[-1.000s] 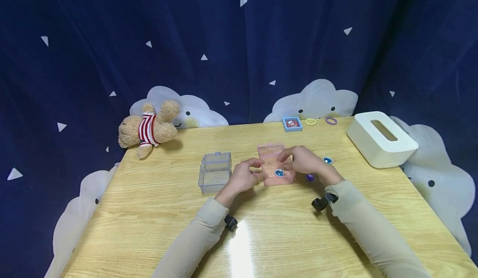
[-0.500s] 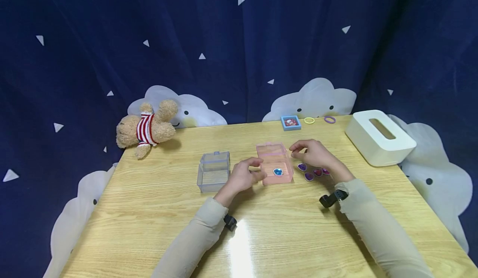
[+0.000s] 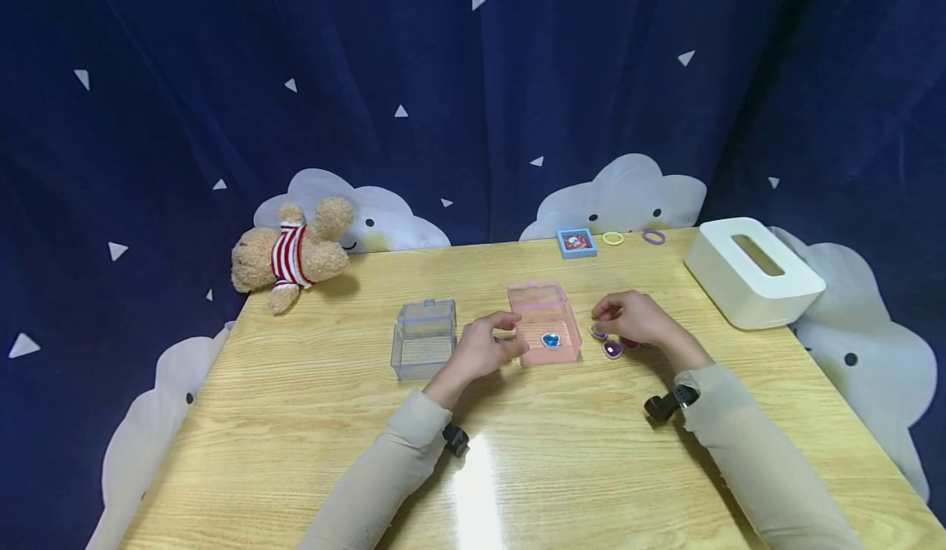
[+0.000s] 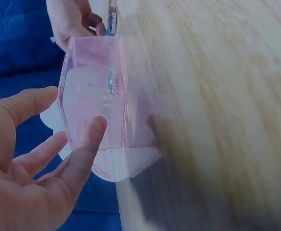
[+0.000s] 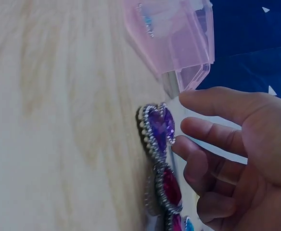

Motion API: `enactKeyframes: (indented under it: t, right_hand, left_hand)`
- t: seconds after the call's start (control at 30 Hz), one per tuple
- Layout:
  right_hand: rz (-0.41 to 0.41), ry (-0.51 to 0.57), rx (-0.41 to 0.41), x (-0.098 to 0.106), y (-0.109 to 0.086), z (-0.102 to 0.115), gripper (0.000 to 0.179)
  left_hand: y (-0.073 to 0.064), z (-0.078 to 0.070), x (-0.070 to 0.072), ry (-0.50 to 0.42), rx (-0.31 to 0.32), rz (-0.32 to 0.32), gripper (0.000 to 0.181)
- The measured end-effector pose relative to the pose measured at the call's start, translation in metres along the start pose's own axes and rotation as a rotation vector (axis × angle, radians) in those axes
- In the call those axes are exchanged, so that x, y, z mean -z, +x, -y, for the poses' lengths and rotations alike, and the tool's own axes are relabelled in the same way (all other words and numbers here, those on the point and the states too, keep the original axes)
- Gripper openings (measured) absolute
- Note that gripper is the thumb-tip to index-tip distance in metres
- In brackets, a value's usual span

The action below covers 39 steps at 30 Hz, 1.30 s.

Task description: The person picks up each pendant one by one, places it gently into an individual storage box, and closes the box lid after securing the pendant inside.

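Note:
A pink see-through box [image 3: 547,357] stands on the table with its lid tipped back. Inside it lies a blue heart-shaped gem [image 3: 550,340] with a beaded silver rim. My left hand [image 3: 482,351] is at the box's left side, thumb and fingers spread and relaxed; whether they touch the wall I cannot tell. Right of the box, my right hand [image 3: 637,320] hovers over several gems, its fingers loosely bent. Close to those fingertips are a purple heart gem [image 5: 155,126] and a red gem [image 5: 170,186], with a gap between. My right hand partly hides the gems in the head view.
A bluish see-through box [image 3: 420,372] with raised lid stands left of my left hand. A teddy bear [image 3: 318,261] lies back left. Along the back are a blue-framed picture [image 3: 576,243], a yellow ring [image 3: 613,239] and a purple ring [image 3: 654,237]. A white tissue box [image 3: 754,279] stands right.
My right hand has left the pink box and moved right, then down over the gems. The blue gem stays in the box. My left hand has barely moved.

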State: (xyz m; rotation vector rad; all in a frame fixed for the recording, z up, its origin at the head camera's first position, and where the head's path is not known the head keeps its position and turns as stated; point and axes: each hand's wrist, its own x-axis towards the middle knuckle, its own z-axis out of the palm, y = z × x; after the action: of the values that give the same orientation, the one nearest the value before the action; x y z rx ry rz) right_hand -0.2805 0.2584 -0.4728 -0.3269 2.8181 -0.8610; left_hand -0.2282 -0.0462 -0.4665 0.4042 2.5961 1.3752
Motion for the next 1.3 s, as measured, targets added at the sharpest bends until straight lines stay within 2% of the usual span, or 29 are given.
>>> enactKeyframes:
  t: [0.17,0.3,0.7,0.83,1.03,1.3]
  right_hand:
    - [0.022,0.010,-0.047,-0.002,-0.004,0.000,0.030]
    - [0.027,0.004,-0.052,-0.003,-0.006,0.000,0.030]
    - [0.011,-0.155,-0.025,-0.003,-0.004,0.002,0.028]
    - [-0.001,-0.180,-0.027,-0.004,-0.004,0.002,0.027]
    - [-0.012,-0.184,-0.012,-0.003,-0.003,0.002,0.026]
    - [-0.047,-0.113,0.007,0.004,-0.004,0.011,0.027]
  left_hand:
    - [0.000,-0.001,0.000,0.004,0.005,0.005,0.051]
    - [0.000,-0.002,0.000,0.000,0.022,0.009,0.051]
    - [0.000,-0.001,0.000,-0.005,0.025,0.008,0.050]
    - [0.000,-0.002,0.000,-0.004,0.022,0.002,0.050]
    - [0.000,-0.002,0.001,-0.002,0.018,0.001,0.049]
    - [0.000,-0.004,0.002,0.001,0.021,0.002,0.048]
